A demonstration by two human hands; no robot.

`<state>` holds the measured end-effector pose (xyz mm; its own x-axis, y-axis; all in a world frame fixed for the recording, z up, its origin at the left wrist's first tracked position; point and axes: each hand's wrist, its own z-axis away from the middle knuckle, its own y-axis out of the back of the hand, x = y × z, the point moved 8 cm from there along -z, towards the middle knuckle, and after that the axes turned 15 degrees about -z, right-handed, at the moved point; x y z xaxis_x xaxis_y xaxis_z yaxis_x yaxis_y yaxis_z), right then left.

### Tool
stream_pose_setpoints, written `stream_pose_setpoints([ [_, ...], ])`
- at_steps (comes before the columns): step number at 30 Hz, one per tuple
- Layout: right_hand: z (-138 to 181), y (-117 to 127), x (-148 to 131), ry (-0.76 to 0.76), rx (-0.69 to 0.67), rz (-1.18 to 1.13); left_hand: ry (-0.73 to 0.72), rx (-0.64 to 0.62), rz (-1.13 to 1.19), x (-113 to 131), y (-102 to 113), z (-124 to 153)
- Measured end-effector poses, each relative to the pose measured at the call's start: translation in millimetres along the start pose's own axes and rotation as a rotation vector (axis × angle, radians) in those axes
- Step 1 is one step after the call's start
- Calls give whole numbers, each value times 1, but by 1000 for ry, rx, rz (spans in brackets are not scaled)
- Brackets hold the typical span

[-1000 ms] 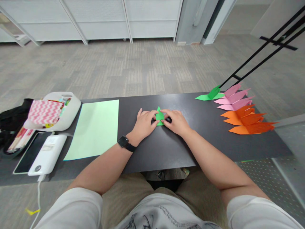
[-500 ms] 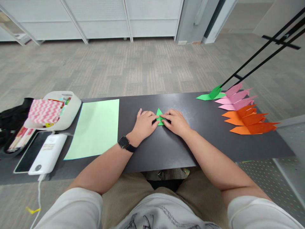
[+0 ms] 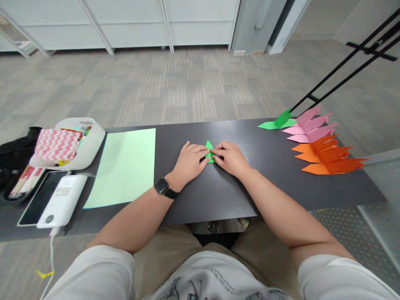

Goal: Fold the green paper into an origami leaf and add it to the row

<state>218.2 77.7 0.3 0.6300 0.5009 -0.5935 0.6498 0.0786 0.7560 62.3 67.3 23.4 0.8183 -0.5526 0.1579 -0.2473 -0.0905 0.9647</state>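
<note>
A small piece of folded green paper (image 3: 209,155) lies on the dark table in front of me, its pointed tip facing away. From the left, my left hand (image 3: 191,161) grips its edge between thumb and fingers. My right hand (image 3: 230,158) pinches the opposite edge, with thumb and index finger on the paper. Parts of the paper's sides are hidden under my fingertips. A black smartwatch (image 3: 161,186) sits on my left wrist.
Light green sheets (image 3: 123,166) lie left of my hands. Beyond them are a white basket (image 3: 93,146), a white power bank (image 3: 62,202) and a phone (image 3: 40,200). At right stand folded paper pieces in green (image 3: 276,124), pink (image 3: 308,127) and orange (image 3: 328,158).
Both hands stay on the green paper, with only slight shifts of the right fingers. The whole view has tilted a little.
</note>
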Motion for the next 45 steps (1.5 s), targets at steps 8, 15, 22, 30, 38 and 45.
stream_pose_setpoints([
  [8, 0, 2, 1, 0, 34, -1, 22, -32, -11, -5, -7, 0],
  [15, 1, 2, 4, -18, 30, -13, 36, -33, -21, -5, -5, -1],
  [22, 0, 2, 1, -15, 25, 12, 23, -18, 14, -7, -5, -2],
  [30, -1, 1, 1, -23, 16, 5, -102, 24, 10, -1, 12, 2],
  [38, 0, 1, 4, -26, 31, 0, -234, -101, -98, 4, 9, 6],
  [45, 0, 0, 5, -26, 24, -16, -257, -160, -180, 5, 9, 11],
])
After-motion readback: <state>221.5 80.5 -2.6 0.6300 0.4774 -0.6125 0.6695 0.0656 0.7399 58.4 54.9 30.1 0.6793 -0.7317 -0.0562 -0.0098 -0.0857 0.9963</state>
